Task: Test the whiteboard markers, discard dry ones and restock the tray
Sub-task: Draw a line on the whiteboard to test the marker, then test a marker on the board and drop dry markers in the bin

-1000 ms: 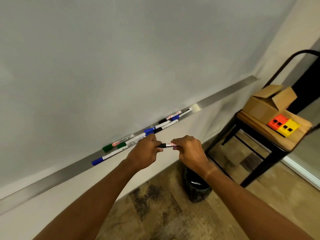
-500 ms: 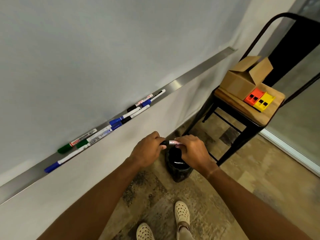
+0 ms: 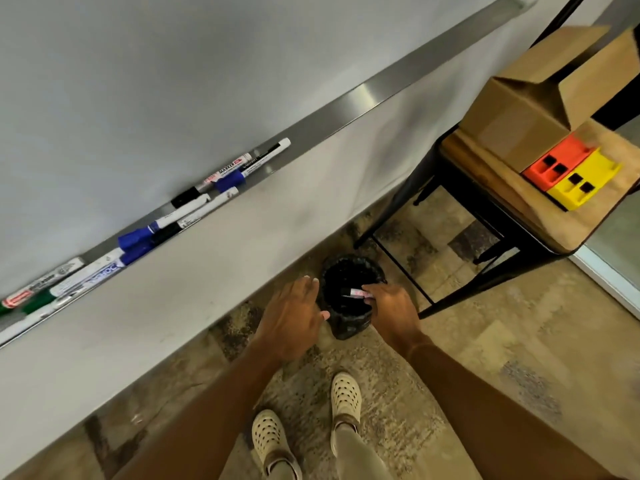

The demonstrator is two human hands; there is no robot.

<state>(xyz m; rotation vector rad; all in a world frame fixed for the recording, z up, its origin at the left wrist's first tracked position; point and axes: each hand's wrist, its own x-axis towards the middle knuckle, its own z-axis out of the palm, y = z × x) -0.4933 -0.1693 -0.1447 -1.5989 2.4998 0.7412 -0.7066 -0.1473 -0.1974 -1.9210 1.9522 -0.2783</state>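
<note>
A black-capped marker (image 3: 354, 293) is pinched by the right hand (image 3: 388, 308) over the black bin (image 3: 349, 320); the left hand (image 3: 292, 318) is kept flat, its grip wide and empty

bin (image 3: 349, 329) mouth open, chair (image 3: 485, 216) beside

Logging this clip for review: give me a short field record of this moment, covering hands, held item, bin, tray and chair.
left hand: open, holds nothing, beside the bin
right hand: pinches a marker
marker: capped in black, held over the bin's mouth
bin: black-lined, on the floor below the tray
tray: metal ledge bearing several blue, black and green markers
chair: bears a cardboard box
</note>
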